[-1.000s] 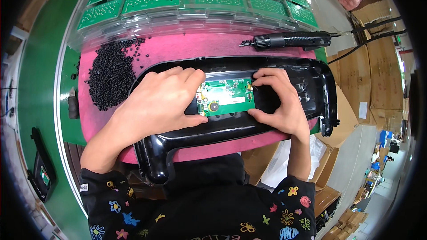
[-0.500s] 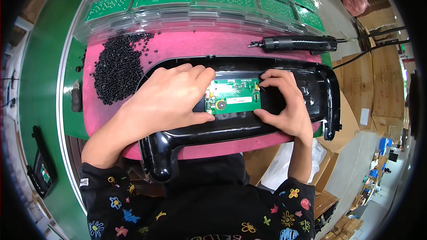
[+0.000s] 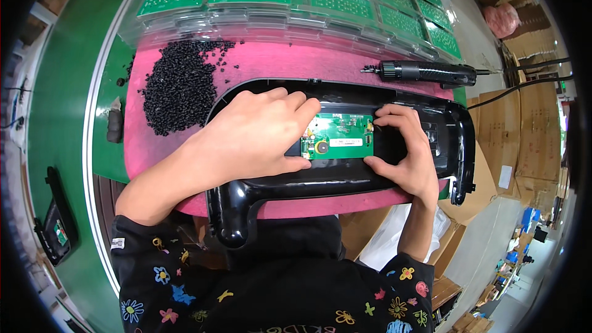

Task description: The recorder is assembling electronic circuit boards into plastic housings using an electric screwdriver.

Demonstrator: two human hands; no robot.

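A green circuit board [image 3: 343,129] with a white label and a round dark part lies level within a black plastic housing [image 3: 283,177]. My left hand [image 3: 259,132] grips the board's left end, fingers on the far corner and thumb on the near one. At the opposite end, my right hand [image 3: 407,148] pinches the board the same way, its fingers and thumb curved round the right edge. The housing rests open side up on a pink mat [image 3: 145,154], its rounded leg pointing toward me at the near left. Whether the board touches the housing floor is hidden.
A heap of small black screws [image 3: 179,89] covers the mat's far left. Beyond the housing lies a black electric screwdriver [image 3: 425,73] with a cable. Clear trays [image 3: 259,21] of green boards line the back. Another black housing [image 3: 57,216] lies at the far left; cardboard boxes [image 3: 524,135] stand right.
The whole scene sits slightly further right in the picture, as the view has shifted. Both hands keep their hold on the circuit board, with little visible movement against the housing.
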